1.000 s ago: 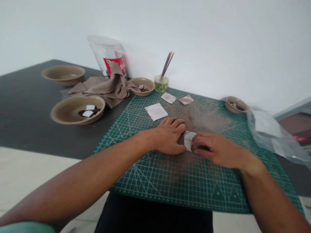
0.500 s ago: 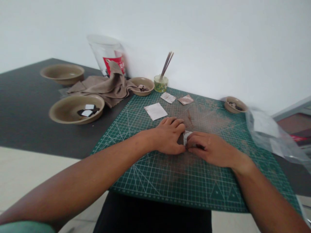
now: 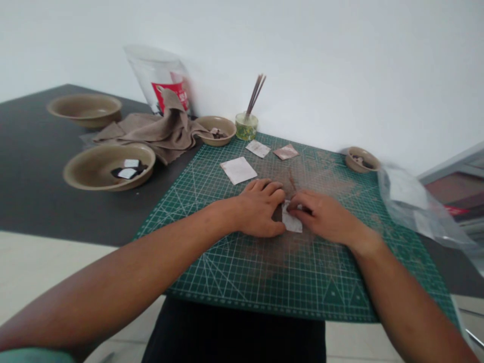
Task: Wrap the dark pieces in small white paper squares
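Observation:
My left hand (image 3: 260, 207) lies palm down on the cutting mat (image 3: 242, 272), fingers and thumb spread over a flat dark brown piece (image 3: 277, 214) that shows only in part. Just right of it is a small white paper-like square (image 3: 293, 223), somewhat creased. My right hand (image 3: 319, 214) is closed, its fingertips together on the upper part of that square. Some of the square is hidden under those fingers. Beyond my left hand lie a larger white square (image 3: 238, 170), a smaller white one (image 3: 257, 148) and a brownish one (image 3: 286, 152).
A bowl with black and white pieces (image 3: 109, 174), another bowl (image 3: 83, 108) and a brown cloth (image 3: 151, 132) are at left. Small bowls (image 3: 217, 130) (image 3: 362, 159) hold bits. A green glass with sticks (image 3: 246, 126) stands by the wall; a clear plastic bag (image 3: 419, 206) lies right.
My right fingers have moved slightly away from me along the white square, and more of it shows, lying flatter. My left hand stays on the brown piece. The whole view has shifted a little.

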`<move>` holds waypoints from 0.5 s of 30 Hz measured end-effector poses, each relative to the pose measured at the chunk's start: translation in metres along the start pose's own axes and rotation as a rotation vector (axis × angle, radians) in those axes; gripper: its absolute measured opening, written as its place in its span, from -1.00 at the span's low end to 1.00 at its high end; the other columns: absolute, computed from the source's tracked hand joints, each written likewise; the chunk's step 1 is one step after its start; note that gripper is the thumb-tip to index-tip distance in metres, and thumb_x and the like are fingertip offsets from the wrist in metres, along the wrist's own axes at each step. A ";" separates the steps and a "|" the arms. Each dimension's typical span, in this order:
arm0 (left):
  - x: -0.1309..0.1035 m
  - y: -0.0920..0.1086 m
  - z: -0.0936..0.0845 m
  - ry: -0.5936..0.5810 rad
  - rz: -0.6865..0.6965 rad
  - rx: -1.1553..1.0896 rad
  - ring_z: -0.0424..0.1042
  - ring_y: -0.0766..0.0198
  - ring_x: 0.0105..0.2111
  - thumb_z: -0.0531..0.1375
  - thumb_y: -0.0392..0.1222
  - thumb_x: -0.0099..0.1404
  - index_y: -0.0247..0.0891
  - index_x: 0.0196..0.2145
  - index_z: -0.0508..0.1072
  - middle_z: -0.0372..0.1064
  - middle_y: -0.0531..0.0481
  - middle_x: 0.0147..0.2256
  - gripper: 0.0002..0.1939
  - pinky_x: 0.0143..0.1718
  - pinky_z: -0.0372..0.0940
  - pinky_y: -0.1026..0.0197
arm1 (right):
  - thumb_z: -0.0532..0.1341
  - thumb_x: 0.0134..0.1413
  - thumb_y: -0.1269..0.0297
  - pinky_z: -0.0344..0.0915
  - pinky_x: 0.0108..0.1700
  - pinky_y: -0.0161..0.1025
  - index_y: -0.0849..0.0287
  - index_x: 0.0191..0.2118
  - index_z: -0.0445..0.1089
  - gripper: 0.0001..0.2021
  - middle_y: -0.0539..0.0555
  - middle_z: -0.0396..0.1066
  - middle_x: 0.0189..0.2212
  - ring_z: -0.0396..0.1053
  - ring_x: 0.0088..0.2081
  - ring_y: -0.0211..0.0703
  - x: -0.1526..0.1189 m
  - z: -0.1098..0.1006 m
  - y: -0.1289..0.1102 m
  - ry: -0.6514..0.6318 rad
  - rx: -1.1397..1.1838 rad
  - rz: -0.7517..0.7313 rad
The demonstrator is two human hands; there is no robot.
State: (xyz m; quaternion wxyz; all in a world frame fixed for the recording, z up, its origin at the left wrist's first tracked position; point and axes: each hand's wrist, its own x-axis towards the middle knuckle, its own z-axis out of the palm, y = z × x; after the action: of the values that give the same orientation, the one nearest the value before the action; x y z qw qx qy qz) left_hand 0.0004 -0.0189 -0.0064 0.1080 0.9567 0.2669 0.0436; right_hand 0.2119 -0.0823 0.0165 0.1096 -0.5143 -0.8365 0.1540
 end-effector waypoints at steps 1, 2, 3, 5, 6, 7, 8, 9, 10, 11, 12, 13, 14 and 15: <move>0.000 0.000 0.000 -0.001 -0.003 0.000 0.00 -0.16 0.30 0.12 0.20 0.22 -0.23 0.01 0.26 0.06 -0.22 0.28 -0.46 0.28 -0.08 -0.14 | 0.15 0.26 0.34 0.25 -0.15 -0.18 0.14 -0.22 0.41 -0.91 0.08 0.43 -0.24 0.38 -0.19 -0.09 0.000 -0.002 0.002 0.000 -0.025 0.027; 0.000 0.000 0.000 -0.003 -0.003 0.000 0.00 -0.17 0.30 0.13 0.19 0.22 -0.24 0.01 0.26 0.06 -0.23 0.28 -0.46 0.28 -0.08 -0.14 | 0.16 0.25 0.33 0.24 -0.17 -0.18 0.14 -0.23 0.41 -0.92 0.07 0.42 -0.27 0.38 -0.22 -0.10 -0.002 -0.004 0.004 -0.028 -0.034 0.039; 0.000 0.001 -0.001 -0.004 0.000 0.000 0.00 -0.18 0.30 0.13 0.19 0.22 -0.25 0.01 0.26 0.06 -0.24 0.28 -0.45 0.28 -0.08 -0.15 | 0.17 0.24 0.33 0.24 -0.19 -0.19 0.14 -0.24 0.41 -0.93 0.05 0.42 -0.29 0.37 -0.25 -0.12 -0.004 -0.006 0.004 -0.074 -0.025 0.034; 0.000 0.001 -0.001 -0.005 0.010 0.000 0.00 -0.18 0.29 0.13 0.19 0.23 -0.25 0.02 0.26 0.07 -0.25 0.28 -0.44 0.27 -0.07 -0.15 | 0.20 0.22 0.33 0.24 -0.20 -0.22 0.12 -0.26 0.42 -0.94 0.02 0.41 -0.30 0.37 -0.27 -0.15 -0.008 -0.008 0.003 -0.164 0.027 -0.010; 0.000 0.001 -0.001 -0.005 0.016 0.000 0.01 -0.17 0.29 0.12 0.19 0.23 -0.25 0.03 0.26 0.07 -0.24 0.28 -0.44 0.27 -0.06 -0.15 | 0.20 0.22 0.33 0.24 -0.19 -0.22 0.12 -0.26 0.42 -0.95 0.01 0.42 -0.29 0.37 -0.27 -0.17 -0.009 -0.008 0.001 -0.191 0.056 -0.039; 0.000 0.001 -0.001 -0.005 0.019 0.001 0.01 -0.17 0.29 0.12 0.20 0.23 -0.25 0.02 0.26 0.07 -0.24 0.27 -0.44 0.27 -0.06 -0.15 | 0.20 0.23 0.34 0.24 -0.18 -0.23 0.12 -0.26 0.42 -0.95 0.01 0.42 -0.28 0.37 -0.25 -0.17 -0.008 -0.007 0.000 -0.192 0.076 -0.061; 0.000 0.001 -0.001 -0.004 0.020 0.002 0.01 -0.17 0.29 0.12 0.20 0.24 -0.25 0.02 0.26 0.07 -0.24 0.27 -0.45 0.27 -0.06 -0.15 | 0.19 0.24 0.35 0.24 -0.16 -0.23 0.12 -0.25 0.42 -0.94 0.02 0.42 -0.26 0.38 -0.23 -0.17 -0.007 -0.005 -0.001 -0.168 0.082 -0.069; 0.000 0.000 -0.001 -0.003 0.017 0.004 0.01 -0.18 0.29 0.12 0.19 0.24 -0.25 0.01 0.26 0.07 -0.25 0.27 -0.46 0.27 -0.06 -0.15 | 0.17 0.25 0.35 0.24 -0.14 -0.22 0.13 -0.24 0.41 -0.93 0.03 0.41 -0.25 0.37 -0.21 -0.16 -0.006 -0.003 -0.002 -0.129 0.075 -0.061; 0.000 0.000 -0.001 -0.002 0.015 0.005 0.01 -0.19 0.29 0.12 0.19 0.23 -0.26 0.00 0.26 0.07 -0.25 0.27 -0.46 0.27 -0.06 -0.15 | 0.16 0.25 0.36 0.24 -0.13 -0.21 0.14 -0.23 0.41 -0.92 0.05 0.41 -0.24 0.37 -0.20 -0.15 -0.004 -0.002 -0.001 -0.084 0.059 -0.038; 0.000 0.000 -0.001 0.001 0.011 0.006 0.01 -0.20 0.29 0.12 0.19 0.23 -0.26 -0.01 0.27 0.06 -0.26 0.27 -0.46 0.27 -0.07 -0.15 | 0.15 0.26 0.36 0.24 -0.13 -0.20 0.14 -0.22 0.41 -0.92 0.06 0.41 -0.24 0.37 -0.19 -0.13 -0.003 -0.001 0.001 -0.045 0.038 -0.004; 0.000 0.000 -0.001 0.002 0.007 0.007 0.00 -0.20 0.29 0.13 0.20 0.22 -0.26 -0.01 0.27 0.06 -0.25 0.27 -0.46 0.28 -0.07 -0.15 | 0.15 0.26 0.35 0.24 -0.14 -0.19 0.15 -0.21 0.40 -0.91 0.06 0.40 -0.25 0.36 -0.20 -0.12 -0.003 -0.002 0.003 -0.023 0.019 0.028; -0.001 0.000 -0.001 0.002 0.003 0.007 0.00 -0.20 0.29 0.13 0.20 0.22 -0.25 -0.01 0.26 0.06 -0.25 0.27 -0.46 0.28 -0.08 -0.15 | 0.16 0.26 0.34 0.24 -0.16 -0.20 0.15 -0.22 0.40 -0.92 0.06 0.39 -0.26 0.36 -0.21 -0.12 -0.004 -0.004 0.004 -0.024 0.010 0.048; -0.001 0.000 -0.001 0.000 0.003 0.006 0.00 -0.19 0.29 0.13 0.20 0.22 -0.24 0.00 0.26 0.06 -0.24 0.27 -0.46 0.28 -0.08 -0.15 | 0.17 0.25 0.34 0.24 -0.17 -0.20 0.15 -0.22 0.40 -0.93 0.05 0.39 -0.27 0.36 -0.23 -0.13 -0.006 -0.005 0.005 -0.050 0.016 0.051; -0.001 0.000 -0.001 -0.003 0.005 0.004 0.00 -0.19 0.29 0.13 0.20 0.23 -0.24 0.00 0.26 0.06 -0.23 0.27 -0.46 0.28 -0.08 -0.15 | 0.18 0.24 0.34 0.24 -0.19 -0.22 0.14 -0.24 0.40 -0.94 0.04 0.39 -0.28 0.35 -0.24 -0.14 -0.007 -0.007 0.005 -0.093 0.035 0.037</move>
State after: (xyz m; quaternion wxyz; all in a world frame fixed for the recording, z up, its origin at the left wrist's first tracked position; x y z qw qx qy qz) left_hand -0.0001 -0.0192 -0.0052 0.1065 0.9576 0.2645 0.0419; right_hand 0.2220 -0.0856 0.0209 0.0766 -0.5198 -0.8283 0.1945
